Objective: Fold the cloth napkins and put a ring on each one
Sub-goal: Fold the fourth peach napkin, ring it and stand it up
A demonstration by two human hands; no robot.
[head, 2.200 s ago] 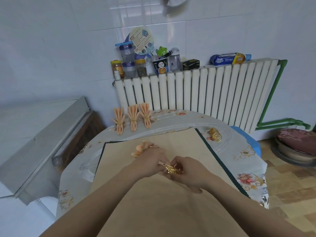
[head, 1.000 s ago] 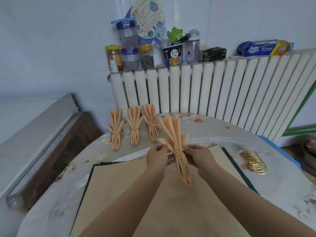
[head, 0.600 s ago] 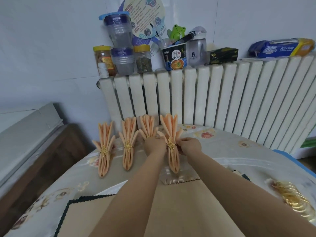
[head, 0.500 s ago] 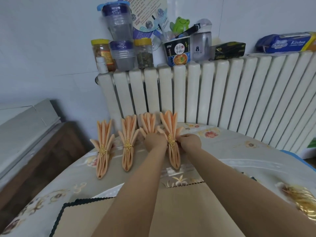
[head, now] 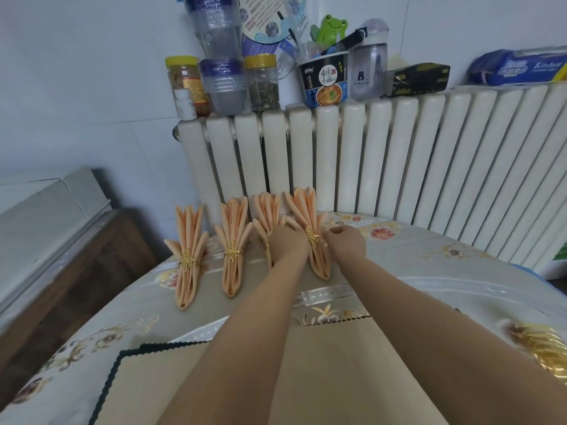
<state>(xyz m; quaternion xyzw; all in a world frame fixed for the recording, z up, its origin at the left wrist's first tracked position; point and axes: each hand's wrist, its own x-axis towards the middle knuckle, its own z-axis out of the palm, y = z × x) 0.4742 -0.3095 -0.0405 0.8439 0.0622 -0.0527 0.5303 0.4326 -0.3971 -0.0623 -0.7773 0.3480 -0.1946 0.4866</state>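
Four peach napkins stand in a row at the far edge of the counter (head: 445,271), just in front of the white radiator (head: 399,167). The fourth napkin (head: 310,228) — the rightmost one — lies fanned out with its gold ring (head: 312,237) round the middle. The left hand (head: 288,240) rests against its left side, fingers curled at the fold, partly covering the third napkin (head: 267,213); whether it actually pinches the cloth is hard to tell from here. The right hand (head: 345,240) sits just to the right, fingertips drawn together in a pinch at the napkin's edge near the ring. Further left, the first napkin (head: 187,240) and second napkin (head: 233,237) lie apart — each ringed. A blurred heap of spare gold rings (head: 543,348) sits well off to the right, beside the tan mat (head: 331,372).
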